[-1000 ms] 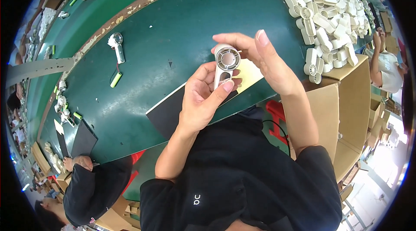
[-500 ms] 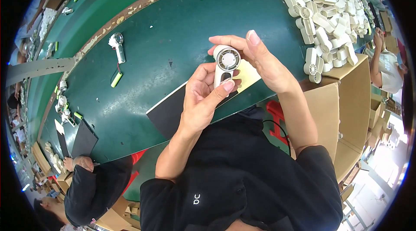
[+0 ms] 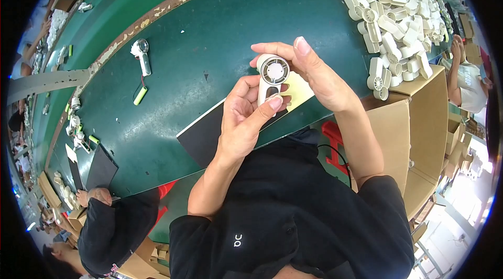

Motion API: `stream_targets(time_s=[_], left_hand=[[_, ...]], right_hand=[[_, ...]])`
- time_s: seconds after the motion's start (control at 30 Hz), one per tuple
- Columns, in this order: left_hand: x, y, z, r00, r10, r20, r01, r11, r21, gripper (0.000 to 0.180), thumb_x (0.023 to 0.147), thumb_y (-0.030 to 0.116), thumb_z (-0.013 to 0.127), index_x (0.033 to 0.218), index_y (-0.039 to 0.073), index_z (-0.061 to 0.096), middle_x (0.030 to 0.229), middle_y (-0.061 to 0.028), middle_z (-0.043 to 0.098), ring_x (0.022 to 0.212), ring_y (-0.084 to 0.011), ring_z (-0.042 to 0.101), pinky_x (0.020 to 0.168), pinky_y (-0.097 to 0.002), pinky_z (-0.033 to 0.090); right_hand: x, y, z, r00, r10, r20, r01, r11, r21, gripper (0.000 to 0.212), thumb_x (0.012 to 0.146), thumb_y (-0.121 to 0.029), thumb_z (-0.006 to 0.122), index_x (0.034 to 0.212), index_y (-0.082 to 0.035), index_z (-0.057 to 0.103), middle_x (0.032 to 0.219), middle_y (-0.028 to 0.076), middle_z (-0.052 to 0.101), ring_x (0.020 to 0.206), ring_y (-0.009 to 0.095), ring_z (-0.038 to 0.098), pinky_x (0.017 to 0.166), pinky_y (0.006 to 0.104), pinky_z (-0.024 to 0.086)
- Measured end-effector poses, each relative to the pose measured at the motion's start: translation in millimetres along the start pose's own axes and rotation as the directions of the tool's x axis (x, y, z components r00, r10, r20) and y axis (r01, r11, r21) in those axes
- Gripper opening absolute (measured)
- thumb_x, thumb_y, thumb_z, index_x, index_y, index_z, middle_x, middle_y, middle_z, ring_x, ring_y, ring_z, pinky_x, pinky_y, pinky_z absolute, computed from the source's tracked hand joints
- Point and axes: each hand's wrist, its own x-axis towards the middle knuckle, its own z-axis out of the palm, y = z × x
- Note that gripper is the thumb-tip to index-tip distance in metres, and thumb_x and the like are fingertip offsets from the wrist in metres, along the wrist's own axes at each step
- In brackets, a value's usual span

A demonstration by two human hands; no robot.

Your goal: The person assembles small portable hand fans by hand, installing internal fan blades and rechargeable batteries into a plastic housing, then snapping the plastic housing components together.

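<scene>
The left hand (image 3: pixel 240 122) grips a cream fan (image 3: pixel 274 72) by its handle over the near bench (image 3: pixel 209 33); the right hand (image 3: pixel 326 80), half open, curves beside its head, contact unclear. Its casing looks complete; farther left, 1 unit (image 3: pixel 145 63) looks unfinished, its battery (image 3: pixel 140 96) outside.

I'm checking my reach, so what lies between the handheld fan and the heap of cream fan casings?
The head view shows the right hand beside the handheld fan, then green tabletop up to the heap of cream fan casings.
</scene>
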Motion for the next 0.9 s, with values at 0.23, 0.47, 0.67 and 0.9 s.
stream_targets(time_s=[0.23,0.47,0.67,0.9], left_hand=[[0.0,0.0,0.5,1.000,0.005,-0.026,-0.004,0.999,0.032,0.041,0.099,0.011,0.069,0.134,-0.003,0.053,0.124,-0.0260,0.069,0.111,-0.0325,0.073,0.099,-0.0416,0.058],[-0.4,-2.7,1.4,1.000,0.017,-0.012,-0.016,0.999,0.033,0.042,0.100,0.010,0.068,0.136,-0.004,0.052,0.129,-0.0252,0.067,0.116,-0.0342,0.070,0.102,-0.0444,0.057],[0.6,-3.4,-5.4,0.991,0.013,0.132,-0.013,1.000,-0.003,0.045,0.100,0.007,0.065,0.140,-0.006,0.049,0.133,-0.0244,0.064,0.125,-0.0351,0.066,0.108,-0.0478,0.053],[0.9,-4.0,-6.3,0.992,-0.084,0.095,0.084,0.996,0.005,0.045,0.101,0.009,0.069,0.138,-0.007,0.050,0.130,-0.0179,0.066,0.120,-0.0265,0.068,0.103,-0.0372,0.053]], right_hand=[[-0.4,-2.7,1.7,1.000,0.002,0.006,-0.002,1.000,-0.016,0.091,0.105,-0.074,0.031,0.143,0.005,0.057,0.120,0.012,0.068,0.116,0.022,0.061,0.108,0.0365,0.044],[0.8,-0.9,1.1,1.000,-0.026,-0.010,0.025,0.997,-0.077,0.092,0.105,-0.073,0.030,0.143,0.006,0.056,0.122,0.015,0.068,0.119,0.025,0.060,0.109,0.0382,0.043],[4.7,4.1,-5.8,1.000,0.022,0.014,-0.020,0.990,-0.137,0.082,0.108,-0.068,0.026,0.145,-0.001,0.057,0.130,0.012,0.065,0.116,0.022,0.063,0.100,0.0366,0.051],[0.0,2.2,2.3,0.998,0.034,0.049,-0.027,0.988,-0.151,0.083,0.107,-0.069,0.029,0.148,-0.001,0.055,0.132,0.013,0.064,0.116,0.021,0.061,0.098,0.0360,0.051]])
